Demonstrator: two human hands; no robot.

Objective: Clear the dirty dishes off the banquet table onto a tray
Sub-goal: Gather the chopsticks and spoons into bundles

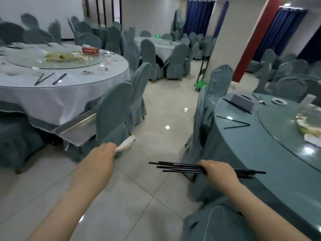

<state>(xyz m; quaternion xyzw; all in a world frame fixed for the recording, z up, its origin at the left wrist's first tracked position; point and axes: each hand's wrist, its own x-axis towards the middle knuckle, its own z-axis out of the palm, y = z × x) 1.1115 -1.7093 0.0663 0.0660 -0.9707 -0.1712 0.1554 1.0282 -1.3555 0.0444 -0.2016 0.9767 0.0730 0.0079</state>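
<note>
My left hand [97,164] grips a small stack of white ceramic spoons [126,144], their bowls pointing toward a covered chair. My right hand [218,173] holds a bundle of several black chopsticks [180,166] level over the floor, beside the teal banquet table [260,153]. A metal tray [76,129] rests on a chair seat by the white-clothed table [52,91], ahead and left of my left hand. More black chopsticks [234,122] lie on the teal table, along with a small dish [278,101].
Covered grey-green chairs [114,115] ring both tables and narrow the tiled aisle between them. Leftover plates sit on the glass turntable [53,58] of the white table with a red box [90,49]. A green trolley [200,85] stands farther down the aisle.
</note>
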